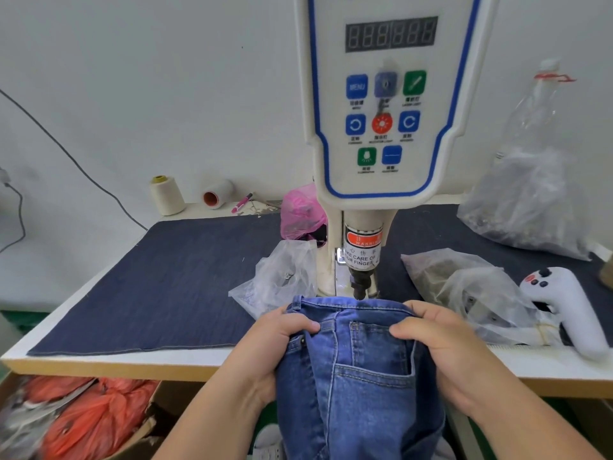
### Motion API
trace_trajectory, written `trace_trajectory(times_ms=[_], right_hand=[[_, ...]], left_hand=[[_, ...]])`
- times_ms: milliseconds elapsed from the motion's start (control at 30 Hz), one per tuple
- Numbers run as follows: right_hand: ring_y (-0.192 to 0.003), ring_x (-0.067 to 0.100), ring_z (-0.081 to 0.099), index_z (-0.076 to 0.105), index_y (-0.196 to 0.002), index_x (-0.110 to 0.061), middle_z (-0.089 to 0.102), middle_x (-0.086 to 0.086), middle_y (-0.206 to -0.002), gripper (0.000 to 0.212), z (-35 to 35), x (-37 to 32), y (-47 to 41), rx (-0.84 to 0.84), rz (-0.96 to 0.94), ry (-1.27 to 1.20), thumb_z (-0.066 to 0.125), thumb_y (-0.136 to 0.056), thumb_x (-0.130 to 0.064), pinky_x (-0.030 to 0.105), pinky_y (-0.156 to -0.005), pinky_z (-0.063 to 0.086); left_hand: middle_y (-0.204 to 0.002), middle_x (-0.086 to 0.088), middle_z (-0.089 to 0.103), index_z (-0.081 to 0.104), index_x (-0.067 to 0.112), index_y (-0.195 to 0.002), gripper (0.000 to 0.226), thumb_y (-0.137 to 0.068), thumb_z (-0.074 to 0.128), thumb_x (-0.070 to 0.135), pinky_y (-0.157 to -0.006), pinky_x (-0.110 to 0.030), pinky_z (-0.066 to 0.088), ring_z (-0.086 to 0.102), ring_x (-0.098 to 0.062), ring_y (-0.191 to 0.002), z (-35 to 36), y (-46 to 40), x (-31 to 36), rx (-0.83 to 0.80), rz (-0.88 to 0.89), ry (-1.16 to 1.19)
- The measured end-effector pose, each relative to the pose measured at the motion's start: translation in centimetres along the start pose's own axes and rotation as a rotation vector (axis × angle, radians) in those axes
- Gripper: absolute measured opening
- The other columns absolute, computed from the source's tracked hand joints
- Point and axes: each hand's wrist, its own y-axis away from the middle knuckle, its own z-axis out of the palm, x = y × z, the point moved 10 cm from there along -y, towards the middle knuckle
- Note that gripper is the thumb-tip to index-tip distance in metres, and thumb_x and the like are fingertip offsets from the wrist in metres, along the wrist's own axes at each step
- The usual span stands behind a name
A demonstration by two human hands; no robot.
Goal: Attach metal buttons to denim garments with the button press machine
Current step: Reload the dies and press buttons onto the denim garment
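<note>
Both hands hold a pair of blue denim jeans (358, 366) at the front edge of the table (109, 355), directly before the button press machine (378, 127). The left hand (282, 340) grips the waistband on its left side, fingers curled over the cloth and thumb laid across the top. The right hand (438, 340) grips the right side in like manner, fingers folded down over the bunched denim, thumb along the upper fold. The waistband edge lies just beneath the machine's black punch head (361, 284); whether cloth and punch touch cannot be told. The lower part of the garment hangs over the table's front edge. A small dark metal button (302, 340) shows on the denim just beside the left thumb. A dark denim mat (159, 287) covers the table top. Clear plastic bags (282, 277) lie to either side of the machine column; a pink bag (300, 210) sits behind it. Two thread cones (167, 195) and a pink pen (242, 202) stand near the back edge. A white handheld controller (570, 310) rests near the right front corner.
</note>
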Motion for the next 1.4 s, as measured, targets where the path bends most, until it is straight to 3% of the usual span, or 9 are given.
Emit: trace_trajectory(times_ms=[133, 267, 467, 600, 733, 867, 1033, 1267, 1400], right_hand=[[-0.078, 0.030, 0.060, 0.059, -0.100, 0.016, 0.066, 0.027, -0.088, 0.023, -0.6, 0.0, -1.2, 0.020, -0.024, -0.040, 0.055, -0.079, 0.009, 0.039, -0.074, 0.045], [-0.079, 0.031, 0.061, 0.060, -0.100, 0.016, 0.067, 0.029, -0.091, 0.025, -0.7, -0.2, -2.4, 0.020, -0.044, -0.068, 0.055, -0.077, 0.008, 0.038, -0.074, 0.046], [-0.065, 0.026, 0.063, 0.063, -0.088, 0.012, 0.067, 0.021, -0.079, 0.015, -1.0, 0.5, -3.8, 0.027, -0.028, -0.108, 0.054, -0.076, 0.008, 0.029, -0.058, 0.050], [-0.072, 0.029, 0.061, 0.056, -0.098, 0.018, 0.065, 0.025, -0.087, 0.025, -1.8, 1.2, -4.3, 0.024, -0.016, -0.130, 0.053, -0.076, 0.008, 0.032, -0.061, 0.050], [-0.072, 0.030, 0.063, 0.055, -0.099, 0.017, 0.065, 0.026, -0.088, 0.028, -1.6, 1.4, -4.2, -0.020, -0.020, -0.138, 0.056, -0.072, 0.008, 0.032, -0.061, 0.053], [-0.066, 0.026, 0.066, 0.060, -0.097, 0.013, 0.067, 0.023, -0.084, 0.043, -1.3, 1.1, -3.8, -0.045, -0.053, -0.158, 0.064, -0.058, -0.003, 0.031, -0.058, 0.056], [-0.068, 0.027, 0.067, 0.065, -0.093, 0.007, 0.069, 0.023, -0.083, 0.035, -1.0, 0.9, -3.4, -0.067, -0.077, -0.151, 0.066, -0.060, -0.004, 0.032, -0.059, 0.057], [-0.073, 0.028, 0.067, 0.066, -0.093, 0.006, 0.070, 0.022, -0.086, 0.017, -1.4, 0.9, -3.4, -0.022, -0.104, -0.110, 0.055, -0.081, 0.010, 0.034, -0.065, 0.056], [-0.074, 0.028, 0.068, 0.068, -0.092, 0.004, 0.071, 0.022, -0.087, 0.018, -1.3, 0.9, -3.4, -0.030, -0.093, -0.109, 0.056, -0.081, 0.009, 0.034, -0.066, 0.057]], left_hand=[[-0.083, -0.022, 0.069, 0.074, 0.007, -0.074, 0.020, -0.080, 0.058, -0.002, -0.065, -0.038, 0.057, 0.067, -0.033, -0.065, 0.1, -0.9, 0.0, 0.027, -0.023, 0.002], [-0.074, -0.020, 0.069, 0.072, 0.007, -0.063, 0.022, -0.081, 0.060, 0.000, -0.058, -0.035, 0.058, 0.068, -0.030, -0.058, 0.2, -2.0, 0.0, 0.048, -0.041, 0.024], [-0.080, -0.020, 0.068, 0.065, 0.005, -0.082, 0.004, -0.079, 0.063, 0.002, -0.061, -0.036, 0.057, 0.067, -0.032, -0.064, 0.2, -3.3, -0.5, 0.040, -0.039, 0.041], [-0.090, -0.020, 0.073, 0.074, 0.008, -0.087, 0.018, -0.071, 0.069, 0.003, -0.065, -0.038, 0.058, 0.071, -0.033, -0.076, 0.9, -3.5, -0.2, -0.040, 0.042, -0.008], [-0.101, -0.023, 0.072, 0.068, 0.001, -0.107, 0.043, -0.065, 0.071, 0.008, -0.073, -0.041, 0.058, 0.070, -0.034, -0.085, 0.8, -3.6, -0.3, -0.066, 0.065, -0.033], [-0.107, -0.025, 0.071, 0.069, 0.000, -0.109, 0.044, -0.065, 0.070, 0.007, -0.076, -0.041, 0.058, 0.069, -0.035, -0.089, 0.7, -3.8, -0.4, -0.093, 0.073, -0.017], [-0.102, -0.024, 0.072, 0.071, 0.001, -0.104, 0.040, -0.064, 0.069, 0.006, -0.074, -0.041, 0.058, 0.070, -0.034, -0.085, 0.6, -3.7, -0.3, -0.090, 0.089, -0.009], [-0.093, -0.023, 0.072, 0.069, 0.000, -0.102, 0.023, -0.081, 0.060, -0.005, -0.063, -0.037, 0.058, 0.071, -0.032, -0.074, 0.6, -3.7, -0.4, -0.061, 0.088, -0.024], [-0.093, -0.023, 0.072, 0.069, 0.001, -0.104, 0.035, -0.069, 0.067, 0.001, -0.065, -0.038, 0.058, 0.071, -0.033, -0.075, 0.6, -3.7, -0.3, -0.051, 0.090, -0.025]])
